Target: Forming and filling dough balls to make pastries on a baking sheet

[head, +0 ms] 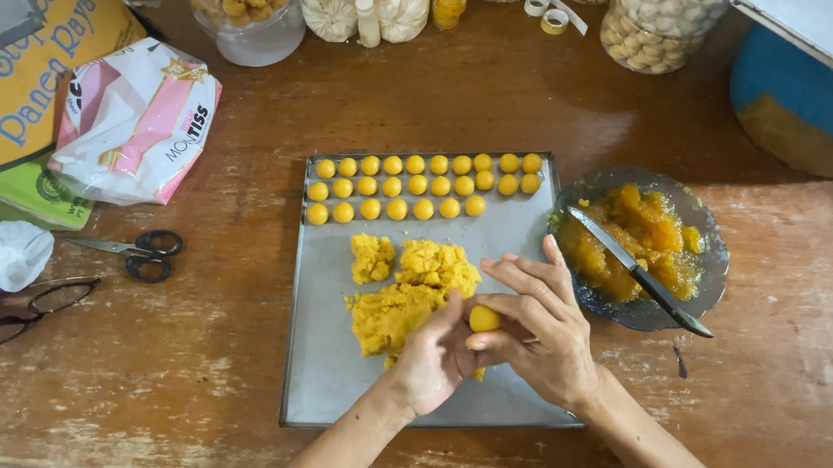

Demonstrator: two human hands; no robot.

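While a small yellow dough ball [483, 318] sits pinched between both hands over the metal tray [324, 376], the left hand [434, 356] cups it from below and the right hand [544, 326] closes its fingers on it, beside the dough lumps [407, 288] and rows of finished balls [421, 184].

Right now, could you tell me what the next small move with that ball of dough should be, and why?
Probably set the dough ball, held between the left hand and right hand, at the end of the short third row of balls on the tray. It already looks round, and that row has room beside its last ball.
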